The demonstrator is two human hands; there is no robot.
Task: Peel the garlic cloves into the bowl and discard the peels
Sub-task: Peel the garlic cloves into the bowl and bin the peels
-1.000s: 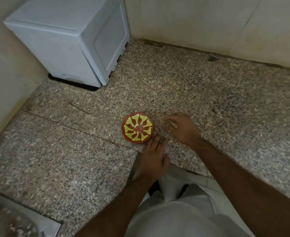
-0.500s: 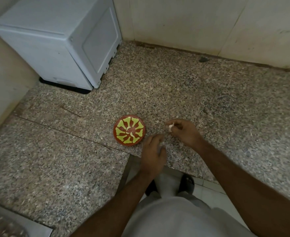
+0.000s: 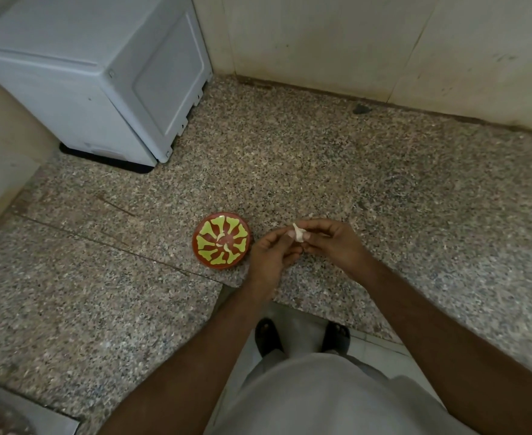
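Both hands pinching one small white unpeeled garlic clove (image 3: pixel 298 233) just right of the red-and-yellow patterned bowl (image 3: pixel 222 241): left hand (image 3: pixel 271 257), right hand (image 3: pixel 330 243). Pointy tip aims up-left, long axis diagonal.

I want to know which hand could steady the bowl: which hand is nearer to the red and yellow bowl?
Left. The left hand is just right of the bowl, almost touching its rim; the right hand is further right, holding the garlic clove.

Speckled granite counter (image 3: pixel 337 171), red bowl (image 3: pixel 222 242) (yellow pattern) near front edge, white appliance (image 3: pixel 101 73) back left
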